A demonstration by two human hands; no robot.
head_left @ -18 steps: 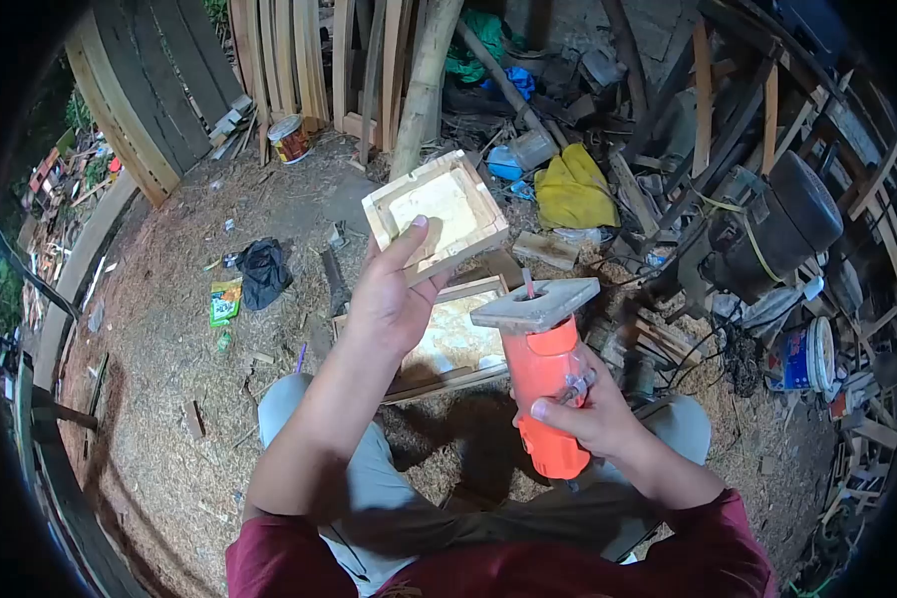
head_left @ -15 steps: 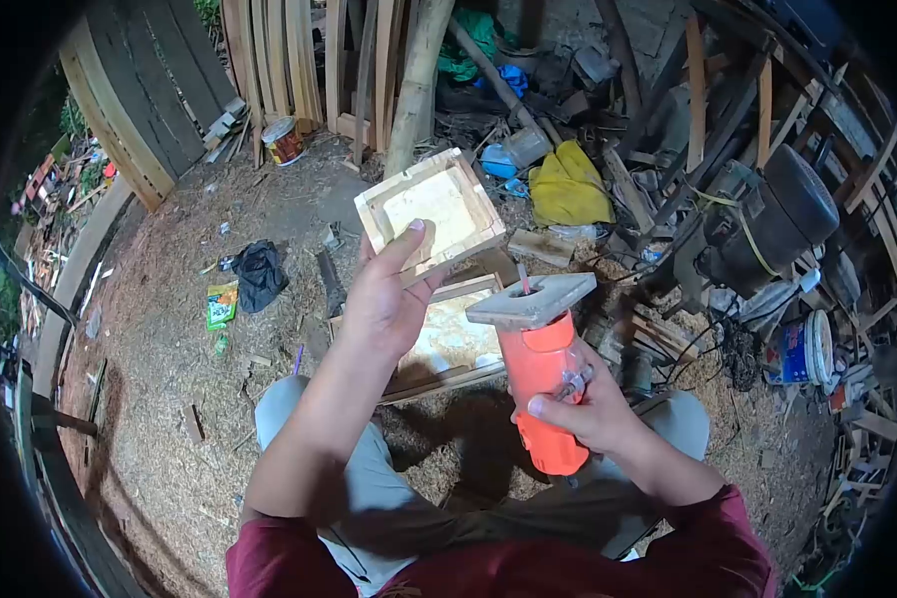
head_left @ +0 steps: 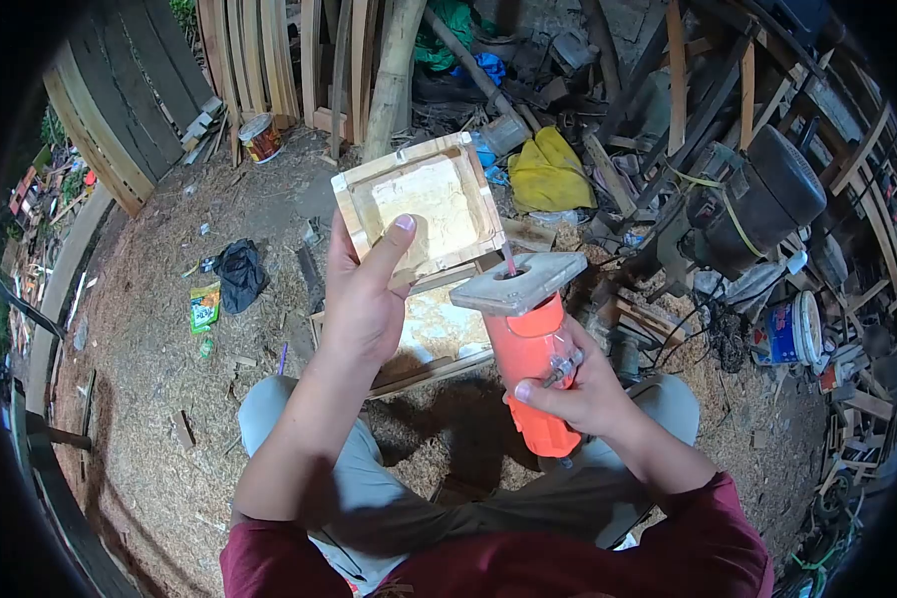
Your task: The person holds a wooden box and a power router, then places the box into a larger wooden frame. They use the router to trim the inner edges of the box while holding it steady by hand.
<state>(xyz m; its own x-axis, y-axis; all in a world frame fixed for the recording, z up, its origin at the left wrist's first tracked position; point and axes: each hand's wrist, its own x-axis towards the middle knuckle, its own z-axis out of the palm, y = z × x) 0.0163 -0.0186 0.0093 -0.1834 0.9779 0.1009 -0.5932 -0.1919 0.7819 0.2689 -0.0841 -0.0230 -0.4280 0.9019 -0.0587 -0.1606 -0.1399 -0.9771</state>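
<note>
My left hand [head_left: 374, 284] grips a small wooden frame box [head_left: 424, 204] by its near left side, thumb lying over the recessed inside. The box is tilted so that its hollow faces me. In my right hand [head_left: 583, 394] is an orange trim router [head_left: 533, 374], held upright with its flat base plate [head_left: 518, 284] on top. A thin bit [head_left: 509, 261] sticks up from the plate, close to the box's lower right corner; whether it touches cannot be made out. Below both hands lies a larger wooden frame [head_left: 434, 334] with a pale panel, partly hidden.
Sawdust covers the ground. A black plastic bag [head_left: 241, 276] and a green packet [head_left: 205, 307] lie at left, near a paint can [head_left: 260, 138]. A yellow cloth [head_left: 550, 171] lies ahead. A dark machine [head_left: 757, 214], a white-blue bucket [head_left: 787, 331] and wood scraps stand at right.
The wooden box has turned to show more of its inside and sits nearer the router bit. The router has shifted slightly left and up in view. The whole view has shifted a little.
</note>
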